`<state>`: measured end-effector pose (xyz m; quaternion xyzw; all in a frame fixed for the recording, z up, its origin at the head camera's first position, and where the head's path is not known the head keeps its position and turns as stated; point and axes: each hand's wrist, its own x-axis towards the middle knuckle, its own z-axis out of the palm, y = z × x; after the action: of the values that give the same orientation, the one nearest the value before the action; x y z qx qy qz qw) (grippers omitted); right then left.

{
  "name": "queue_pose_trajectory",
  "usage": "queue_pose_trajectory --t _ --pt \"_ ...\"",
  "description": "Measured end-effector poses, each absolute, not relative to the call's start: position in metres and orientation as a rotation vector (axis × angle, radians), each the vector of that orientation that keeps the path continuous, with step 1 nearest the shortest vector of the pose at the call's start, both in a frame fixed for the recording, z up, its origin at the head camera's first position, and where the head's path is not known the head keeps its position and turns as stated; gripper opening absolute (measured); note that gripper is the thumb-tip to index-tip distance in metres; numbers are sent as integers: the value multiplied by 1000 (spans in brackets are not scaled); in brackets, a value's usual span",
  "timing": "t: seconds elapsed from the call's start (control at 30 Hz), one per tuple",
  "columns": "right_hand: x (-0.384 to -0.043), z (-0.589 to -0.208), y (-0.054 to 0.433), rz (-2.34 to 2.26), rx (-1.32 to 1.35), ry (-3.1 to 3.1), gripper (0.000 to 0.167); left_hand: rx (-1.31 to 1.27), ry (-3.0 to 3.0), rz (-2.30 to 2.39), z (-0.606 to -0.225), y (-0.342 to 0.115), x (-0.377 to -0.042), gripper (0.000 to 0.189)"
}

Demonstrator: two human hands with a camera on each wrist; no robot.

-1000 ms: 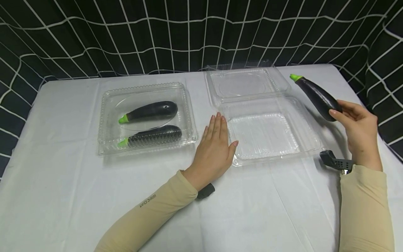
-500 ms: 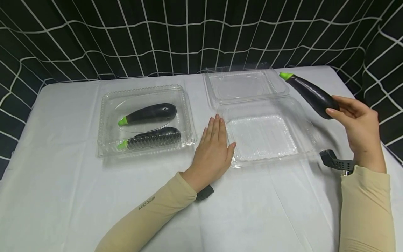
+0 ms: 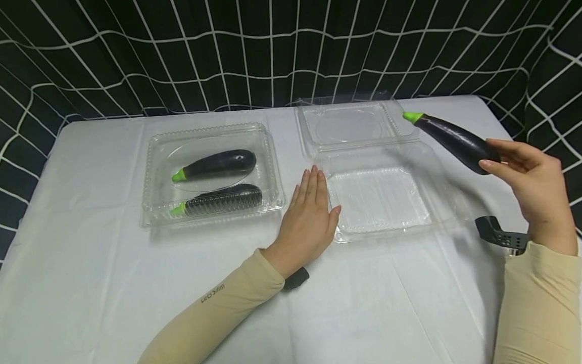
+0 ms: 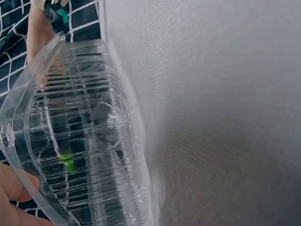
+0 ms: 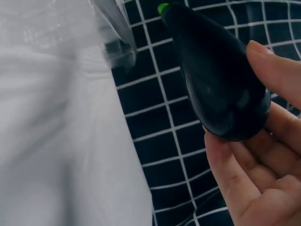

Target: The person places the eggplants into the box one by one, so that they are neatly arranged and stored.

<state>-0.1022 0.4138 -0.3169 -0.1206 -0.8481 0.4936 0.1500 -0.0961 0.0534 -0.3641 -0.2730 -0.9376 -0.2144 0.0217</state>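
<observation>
My right hand (image 3: pixel 532 177) pinches the fat end of a dark eggplant (image 3: pixel 456 141) between thumb and fingers, its green stem end pointing left. The eggplant is held up over the right side of an open clear plastic clamshell container (image 3: pixel 382 202); its lid (image 3: pixel 350 124) is folded back behind the base. At that container's left edge lies my left hand (image 3: pixel 306 217), fingers straight and together, touching the rim. In the right wrist view the eggplant (image 5: pixel 221 75) fills the space between thumb and fingers. The left wrist view shows the ribbed container wall (image 4: pixel 84 127) beside my fingers.
Left of my left hand sits a closed clear clamshell (image 3: pixel 159 146) with two eggplants inside, one (image 3: pixel 218 164) behind the other (image 3: pixel 223 198). A white cloth (image 3: pixel 91 283) covers the table. Dark white-gridded fabric (image 3: pixel 273 50) rises behind and at the sides.
The eggplant in my right hand first shifted left, then the hand moved right and the stem end dipped slightly. My left hand stays at the container's edge.
</observation>
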Motion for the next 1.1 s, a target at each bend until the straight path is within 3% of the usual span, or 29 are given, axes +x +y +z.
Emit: queue_pose_trajectory --t 0.53,1.1 --pt "-103 -311 405 1722 -123 -2292 44 -838 -2912 -691 -365 54 -95 63" --pt "-103 -303 386 1479 -74 -2584 45 -849 -2920 -664 -365 54 -96 64"
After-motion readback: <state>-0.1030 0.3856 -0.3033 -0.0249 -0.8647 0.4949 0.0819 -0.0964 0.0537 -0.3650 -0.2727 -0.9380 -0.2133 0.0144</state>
